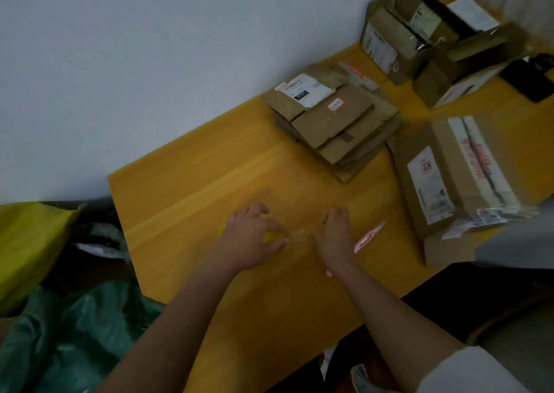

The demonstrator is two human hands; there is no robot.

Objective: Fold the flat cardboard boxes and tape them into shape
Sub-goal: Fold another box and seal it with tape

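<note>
My left hand lies curled over a yellow tape roll on the wooden table. A short, blurry strip of clear tape stretches from the roll to my right hand, whose thumb and fingers pinch its end. A stack of flat cardboard boxes with labels lies further back on the table. To the right sits a folded box, taped along its top seam.
A pink utility knife lies just right of my right hand. Open cardboard boxes and a black object stand at the back right. A yellow bag and green plastic lie off the table's left edge.
</note>
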